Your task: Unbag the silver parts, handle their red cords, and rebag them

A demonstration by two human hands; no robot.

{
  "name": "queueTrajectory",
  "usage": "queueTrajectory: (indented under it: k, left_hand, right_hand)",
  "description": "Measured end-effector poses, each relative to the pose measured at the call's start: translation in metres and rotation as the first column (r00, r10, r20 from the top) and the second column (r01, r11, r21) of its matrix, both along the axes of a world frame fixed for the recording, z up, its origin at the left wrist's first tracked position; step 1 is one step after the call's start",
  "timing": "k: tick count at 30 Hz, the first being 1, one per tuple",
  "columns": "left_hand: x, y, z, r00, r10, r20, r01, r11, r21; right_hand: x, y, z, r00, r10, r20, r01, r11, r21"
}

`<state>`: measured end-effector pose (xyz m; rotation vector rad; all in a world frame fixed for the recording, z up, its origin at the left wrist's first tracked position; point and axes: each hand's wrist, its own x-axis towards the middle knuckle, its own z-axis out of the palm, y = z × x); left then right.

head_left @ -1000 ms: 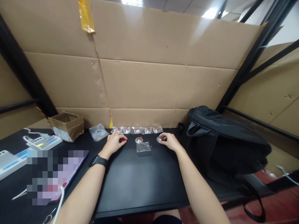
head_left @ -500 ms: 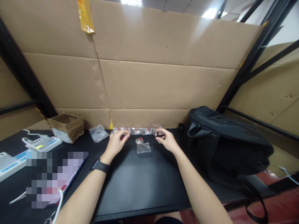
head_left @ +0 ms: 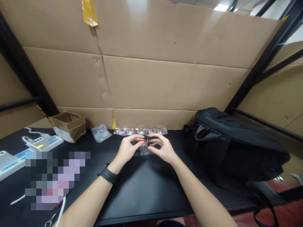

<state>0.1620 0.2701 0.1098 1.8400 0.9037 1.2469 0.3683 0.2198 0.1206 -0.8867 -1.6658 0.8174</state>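
My left hand (head_left: pixel 127 150) is closed, thumb and fingers pinching a small red piece (head_left: pixel 142 141) that is partly hidden. Facing it, my right hand (head_left: pixel 164 150) grips a thin dark round piece (head_left: pixel 148 141) standing edge-on between thumb and fingers. The two pieces are very close; I cannot tell whether they touch. Just below the fingertips a small clear plastic bag (head_left: pixel 145 151) lies flat on the black table. Behind my hands is a row of several round metallic discs with red centres, each in a clear bag, such as the middle bagged disc (head_left: pixel 140 131).
Left of the row lie loose clear bags (head_left: pixel 101 133), beside an open cardboard box (head_left: pixel 68 126). A white power strip (head_left: pixel 47 145) and a blurred-out flat item (head_left: pixel 61 179) occupy the left side. A black backpack (head_left: pixel 234 151) stands at right; a cardboard wall (head_left: pixel 151 85) rises behind.
Both hands have come together at the middle, carrying their pieces inward over the spot where a loose disc lay. The camera view has shifted slightly.
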Motion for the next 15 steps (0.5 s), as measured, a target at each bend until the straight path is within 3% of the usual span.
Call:
queueTrajectory:
  k: [15]
  left_hand:
    - [0.0062, -0.0070, -0.0006, 0.993, 0.095, -0.072, -0.082, 0.981, 0.174]
  right_hand:
    - [-0.0092, -0.0056, 0.0022, 1.000, -0.004, -0.006, 0.005, 0.998, 0.057]
